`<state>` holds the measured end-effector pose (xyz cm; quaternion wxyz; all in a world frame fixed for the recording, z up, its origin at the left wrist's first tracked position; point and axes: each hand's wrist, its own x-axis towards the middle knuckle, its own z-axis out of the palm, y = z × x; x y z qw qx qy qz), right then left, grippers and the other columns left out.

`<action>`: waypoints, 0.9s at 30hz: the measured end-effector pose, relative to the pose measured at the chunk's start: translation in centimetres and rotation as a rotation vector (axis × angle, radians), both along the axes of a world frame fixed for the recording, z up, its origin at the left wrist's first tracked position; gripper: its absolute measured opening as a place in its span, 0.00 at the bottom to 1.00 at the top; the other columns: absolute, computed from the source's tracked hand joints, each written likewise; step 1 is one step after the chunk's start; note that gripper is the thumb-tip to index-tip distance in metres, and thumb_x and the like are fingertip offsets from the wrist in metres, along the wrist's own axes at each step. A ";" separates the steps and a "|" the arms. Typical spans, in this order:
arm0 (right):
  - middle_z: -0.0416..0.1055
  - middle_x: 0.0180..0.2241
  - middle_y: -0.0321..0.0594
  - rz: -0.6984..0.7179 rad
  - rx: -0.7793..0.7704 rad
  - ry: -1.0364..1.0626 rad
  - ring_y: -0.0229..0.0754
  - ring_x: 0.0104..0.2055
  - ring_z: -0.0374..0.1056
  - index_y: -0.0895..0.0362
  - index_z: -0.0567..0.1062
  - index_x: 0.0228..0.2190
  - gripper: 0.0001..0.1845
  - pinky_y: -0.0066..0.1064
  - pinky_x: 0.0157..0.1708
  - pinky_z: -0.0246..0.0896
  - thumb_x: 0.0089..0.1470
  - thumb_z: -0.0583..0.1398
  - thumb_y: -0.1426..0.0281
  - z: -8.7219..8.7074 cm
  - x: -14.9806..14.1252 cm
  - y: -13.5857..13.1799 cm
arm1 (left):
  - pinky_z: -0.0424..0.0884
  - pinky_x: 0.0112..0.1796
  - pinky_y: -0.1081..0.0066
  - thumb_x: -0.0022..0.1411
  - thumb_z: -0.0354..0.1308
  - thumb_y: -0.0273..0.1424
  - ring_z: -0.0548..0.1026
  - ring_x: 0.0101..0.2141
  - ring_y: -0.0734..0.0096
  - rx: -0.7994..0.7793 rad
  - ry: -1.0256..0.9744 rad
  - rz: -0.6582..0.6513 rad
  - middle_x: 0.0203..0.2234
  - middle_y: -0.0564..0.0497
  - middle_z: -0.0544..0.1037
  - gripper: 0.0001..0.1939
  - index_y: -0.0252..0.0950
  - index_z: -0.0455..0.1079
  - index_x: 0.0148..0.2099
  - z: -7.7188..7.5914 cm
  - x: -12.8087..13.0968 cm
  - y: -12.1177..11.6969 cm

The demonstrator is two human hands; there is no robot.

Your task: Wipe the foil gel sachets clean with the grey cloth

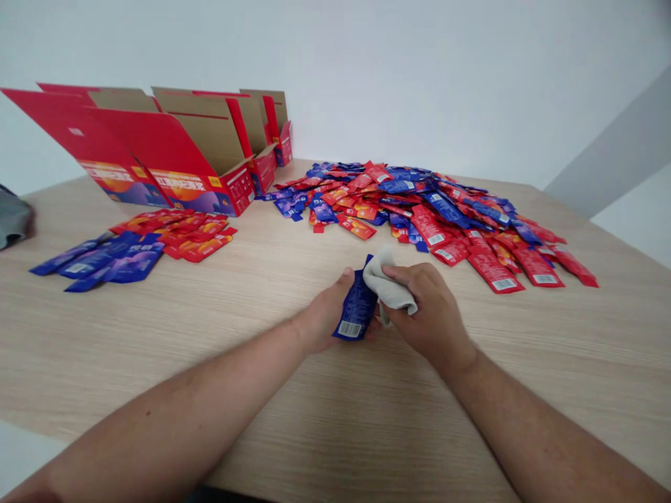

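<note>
My left hand (329,307) grips a blue pouch (357,311), its printed back with a white barcode turned up toward me. In my right hand (433,311) is a bunched grey-white cloth (386,283), pressed against the pouch's upper right edge. Some fingers of my left hand are hidden beneath the pouch. Beyond my hands lies a big heap of red and blue pouches (361,183). Off to the left sit a few blue pouches (126,257) beside overlapping red pouches (196,237).
Open red cardboard boxes (183,183) with raised flaps stand at the back left of the wooden table (272,419). A dark grey object (13,218) rests at the far left edge. A white wall (419,84) rises behind.
</note>
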<state>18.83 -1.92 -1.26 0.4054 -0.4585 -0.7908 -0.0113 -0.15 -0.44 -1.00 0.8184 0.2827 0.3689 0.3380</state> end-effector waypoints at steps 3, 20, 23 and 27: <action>0.77 0.44 0.49 0.044 -0.047 -0.009 0.52 0.45 0.73 0.55 0.77 0.55 0.23 0.45 0.45 0.74 0.56 0.64 0.74 0.3 -0.4 -0.7 | 0.75 0.23 0.69 0.78 0.40 0.51 0.78 0.23 0.66 0.008 0.028 0.016 0.27 0.43 0.80 0.33 0.32 0.78 0.40 -0.1 0.3 -0.1; 0.74 0.45 0.45 0.187 -0.203 -0.172 0.49 0.45 0.73 0.52 0.79 0.54 0.27 0.40 0.45 0.73 0.51 0.69 0.74 0.9 -0.8 -1.4 | 0.76 0.28 0.68 0.77 0.43 0.50 0.79 0.24 0.64 0.002 0.100 0.083 0.25 0.43 0.81 0.32 0.31 0.79 0.42 -0.3 0.0 0.0; 0.74 0.44 0.46 0.079 -0.185 -0.120 0.50 0.45 0.73 0.54 0.79 0.54 0.28 0.41 0.45 0.73 0.50 0.68 0.75 1.0 -0.8 -1.4 | 0.74 0.24 0.66 0.76 0.40 0.55 0.76 0.20 0.64 -0.001 0.163 0.004 0.22 0.43 0.79 0.37 0.31 0.79 0.37 -0.2 -0.1 0.1; 0.75 0.46 0.45 0.213 -0.206 -0.176 0.49 0.46 0.73 0.52 0.78 0.54 0.27 0.39 0.46 0.73 0.52 0.68 0.74 1.1 -1.3 -1.8 | 0.77 0.29 0.69 0.78 0.42 0.48 0.80 0.25 0.65 -0.024 0.085 0.095 0.28 0.43 0.82 0.31 0.31 0.80 0.44 0.0 0.2 0.1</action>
